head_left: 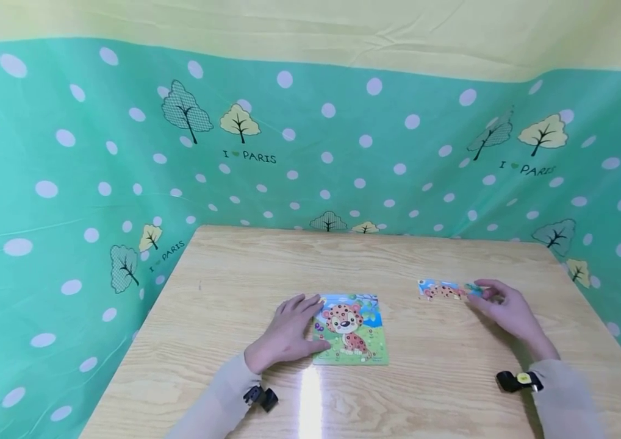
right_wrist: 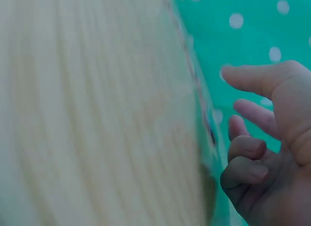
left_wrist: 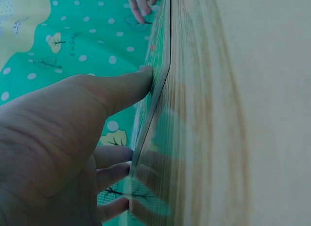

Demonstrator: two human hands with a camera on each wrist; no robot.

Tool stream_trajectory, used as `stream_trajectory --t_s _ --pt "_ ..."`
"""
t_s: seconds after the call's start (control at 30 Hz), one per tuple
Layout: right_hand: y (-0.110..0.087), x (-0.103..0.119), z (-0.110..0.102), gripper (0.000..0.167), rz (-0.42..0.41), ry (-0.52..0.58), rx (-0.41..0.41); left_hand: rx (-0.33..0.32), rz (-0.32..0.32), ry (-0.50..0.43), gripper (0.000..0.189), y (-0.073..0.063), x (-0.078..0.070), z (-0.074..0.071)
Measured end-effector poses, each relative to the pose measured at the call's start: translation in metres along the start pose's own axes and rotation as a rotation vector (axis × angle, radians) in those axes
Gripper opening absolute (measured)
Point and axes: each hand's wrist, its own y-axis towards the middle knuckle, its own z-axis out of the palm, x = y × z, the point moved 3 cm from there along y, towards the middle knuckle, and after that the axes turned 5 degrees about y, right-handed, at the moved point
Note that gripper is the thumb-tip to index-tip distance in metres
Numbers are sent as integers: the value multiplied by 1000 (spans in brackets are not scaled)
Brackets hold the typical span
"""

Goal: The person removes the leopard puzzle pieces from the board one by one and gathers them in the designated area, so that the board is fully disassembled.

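Observation:
A square picture board (head_left: 351, 341) shows a spotted leopard cub on grass under a blue sky. My left hand (head_left: 291, 329) rests along its left side, the thumb on the lower left part and the fingers at the upper left corner. In the left wrist view, the left thumb (left_wrist: 129, 90) touches the board's edge. Farther right lies a narrow row of puzzle pieces (head_left: 442, 289) with spotted fur and blue on them. My right hand (head_left: 508, 311) is at the right end of this row. In the right wrist view, the right thumb (right_wrist: 252, 78) is extended and some fingers are curled, with nothing between them.
The pieces and board lie on a light wooden table (head_left: 398, 390). A green dotted cloth (head_left: 343, 134) with tree prints hangs behind it and along the sides. Each wrist wears a black strap with a small camera, such as the right wrist camera (head_left: 519, 381).

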Motion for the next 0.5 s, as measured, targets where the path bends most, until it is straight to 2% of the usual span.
stream_trajectory --t_s 0.23,0.5 --pt "-4 33 13 51 -15 101 -103 -2 1 -9 93 -2 0 1" --pt "-4 57 38 42 -50 151 -64 -5 6 -7 93 0 1 2"
